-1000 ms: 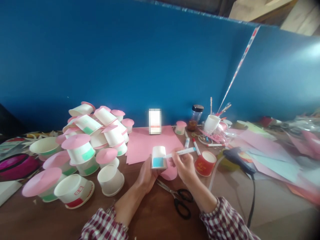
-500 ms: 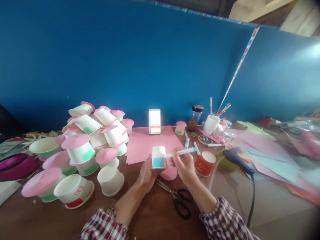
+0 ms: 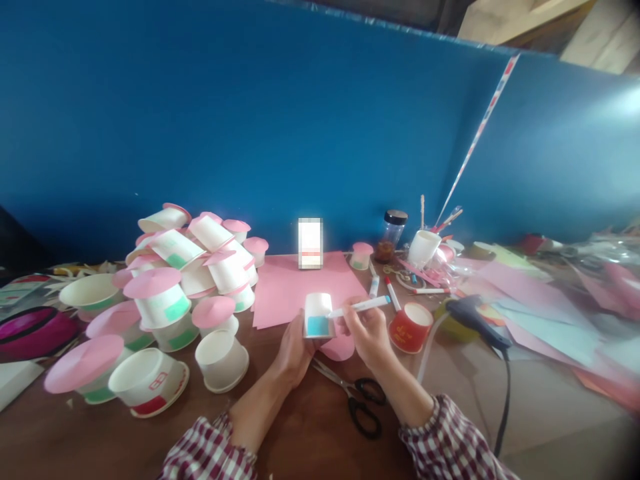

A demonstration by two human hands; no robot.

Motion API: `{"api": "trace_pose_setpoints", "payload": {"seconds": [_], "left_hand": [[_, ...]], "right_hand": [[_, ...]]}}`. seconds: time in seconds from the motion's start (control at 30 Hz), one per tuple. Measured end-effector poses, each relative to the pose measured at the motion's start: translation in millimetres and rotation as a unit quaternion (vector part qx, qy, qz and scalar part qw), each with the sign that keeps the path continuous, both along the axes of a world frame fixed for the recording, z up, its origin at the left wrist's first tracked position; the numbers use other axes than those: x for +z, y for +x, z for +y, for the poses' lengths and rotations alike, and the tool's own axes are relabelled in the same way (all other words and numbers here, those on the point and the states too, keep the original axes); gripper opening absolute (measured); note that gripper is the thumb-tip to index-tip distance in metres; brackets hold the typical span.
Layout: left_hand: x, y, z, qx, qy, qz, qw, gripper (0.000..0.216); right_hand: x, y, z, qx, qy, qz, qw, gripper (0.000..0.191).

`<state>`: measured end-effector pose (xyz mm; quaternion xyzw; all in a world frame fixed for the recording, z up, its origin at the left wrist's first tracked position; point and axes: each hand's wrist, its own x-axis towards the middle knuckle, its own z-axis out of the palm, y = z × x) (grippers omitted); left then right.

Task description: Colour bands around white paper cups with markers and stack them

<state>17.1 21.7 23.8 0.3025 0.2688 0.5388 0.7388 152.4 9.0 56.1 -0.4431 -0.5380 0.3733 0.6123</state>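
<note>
My left hand [image 3: 295,357] is closed around a white paper cup [image 3: 317,305], which has a blue coloured block on its side facing me. Pinched in my right hand [image 3: 367,337] is a marker pen [image 3: 361,305] with a light blue end; its tip is at the right edge of the blue block. Whether the tip touches the cup I cannot tell. A pink paper disc [image 3: 339,348] lies between the hands. Below them black-handled scissors [image 3: 357,393] rest on the brown table, and a red paper cup [image 3: 411,327] stands beside my right hand.
Many white cups with pink paper tops [image 3: 159,297] are piled at the left. Pink sheets [image 3: 280,287] lie at the back. A lidded jar [image 3: 393,233], a white cup [image 3: 424,248] with sticks, a glue gun [image 3: 477,319] and coloured papers are at the right.
The marker tip has shifted very slightly at the right edge of the blue block. Both hands keep their hold, and everything else stays nearly the same.
</note>
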Motion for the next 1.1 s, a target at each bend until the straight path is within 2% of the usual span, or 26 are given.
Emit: {"api": "trace_pose_setpoints", "payload": {"seconds": [0.77,0.97,1.1], "left_hand": [[-3.0,-1.6,2.9,-0.007,-0.017,-0.011,1.000,0.046],[-2.1,-2.5,2.5,0.004,-0.034,-0.020,0.999,0.041],[-1.2,-1.9,1.5,0.008,-0.038,-0.023,0.999,0.041]], "right_hand": [[1.0,-0.8,0.6,0.042,-0.021,0.029,0.998,0.023],[0.4,1.7,1.7,-0.012,-0.015,0.027,0.999,0.022],[-2.1,2.1,2.9,-0.019,-0.010,0.039,0.999,0.021]]}}
